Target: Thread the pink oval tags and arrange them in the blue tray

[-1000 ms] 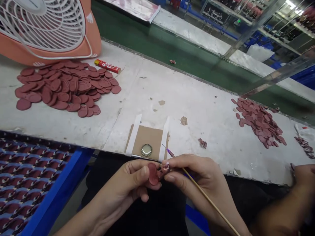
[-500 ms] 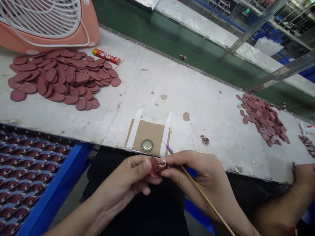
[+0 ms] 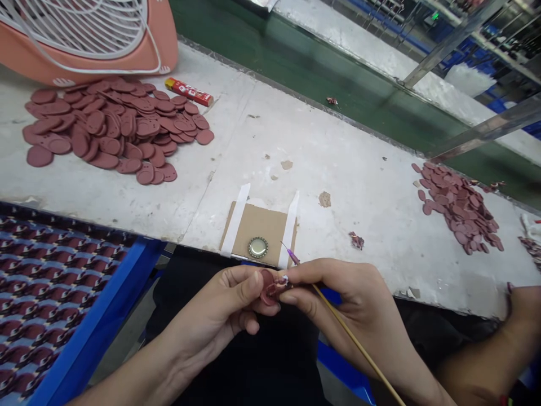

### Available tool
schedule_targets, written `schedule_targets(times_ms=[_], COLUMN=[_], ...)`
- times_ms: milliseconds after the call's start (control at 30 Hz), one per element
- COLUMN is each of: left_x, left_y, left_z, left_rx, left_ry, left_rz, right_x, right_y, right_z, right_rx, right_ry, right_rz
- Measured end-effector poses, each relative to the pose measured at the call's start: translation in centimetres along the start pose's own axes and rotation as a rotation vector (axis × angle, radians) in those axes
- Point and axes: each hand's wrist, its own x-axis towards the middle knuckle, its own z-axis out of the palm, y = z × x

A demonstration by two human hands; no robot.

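Note:
My left hand point(image 3: 230, 304) pinches a dark red oval disc point(image 3: 266, 286) between thumb and fingers, just below the table's front edge. My right hand point(image 3: 338, 299) is closed on a thin wooden stick point(image 3: 359, 349) with a purple needle tip point(image 3: 291, 256), and its fingertips press a small piece against the disc. Right above both hands, a metal bottle cap point(image 3: 258, 247) sits on a cardboard square point(image 3: 262, 228) taped to the table.
A big pile of red discs point(image 3: 114, 129) lies at the left by an orange fan point(image 3: 84, 34) and a red tube point(image 3: 189, 92). A smaller pile point(image 3: 459, 206) lies at the right. A blue tray point(image 3: 54, 293) stands at my left. Another person's arm point(image 3: 502, 344) is at the lower right.
My hands keep their hold on the disc and stick and have barely shifted. The view has tilted slightly, so the table things sit a little differently in frame.

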Motion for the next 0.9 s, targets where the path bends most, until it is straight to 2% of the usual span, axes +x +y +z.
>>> schedule_targets(times_ms=[400, 900], left_x=[0.1, -0.3], left_y=[-0.5, -1.4], left_z=[0.1, -0.2], left_rx=[-0.048, -0.110], left_ry=[0.037, 0.063], left_rz=[0.001, -0.035], right_x=[0.1, -0.5], right_y=[-0.2, 0.0], right_z=[0.3, 0.7], right_rx=[-0.129, -0.182], right_ry=[0.013, 0.003], right_rz=[-0.131, -0.131])
